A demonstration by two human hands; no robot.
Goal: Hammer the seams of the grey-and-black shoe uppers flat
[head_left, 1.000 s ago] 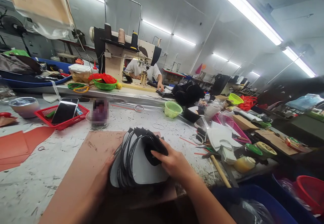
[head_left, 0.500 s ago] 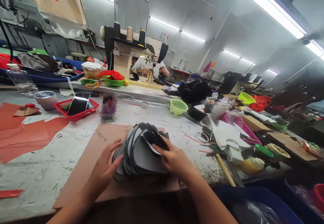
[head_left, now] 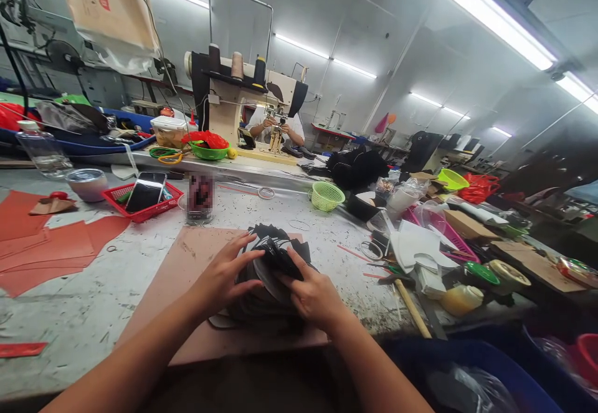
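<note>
A stack of black-edged grey pieces (head_left: 266, 301) lies on a pinkish-brown sheet (head_left: 163, 282) at the front of the worktable. My right hand (head_left: 315, 291) is at the stack's right side, its fingers closed round the edge of the upper black pieces. From the left, my left hand (head_left: 231, 273) reaches over the stack with fingers spread, the fingertips touching the black edges at its top. The undersides of the pieces are hidden by both hands.
Beyond the stack stand a light green basket (head_left: 327, 196) and a sewing machine (head_left: 243, 95), with a person behind it. A red basket (head_left: 144, 198) holds a phone at left. Right of the stack are a wooden-handled hammer (head_left: 413, 309) and white pieces (head_left: 418, 245).
My left hand has moved right and up, from beside the stack onto its top. My right hand stays at the right side, and the upper pieces are tilted more upright.
</note>
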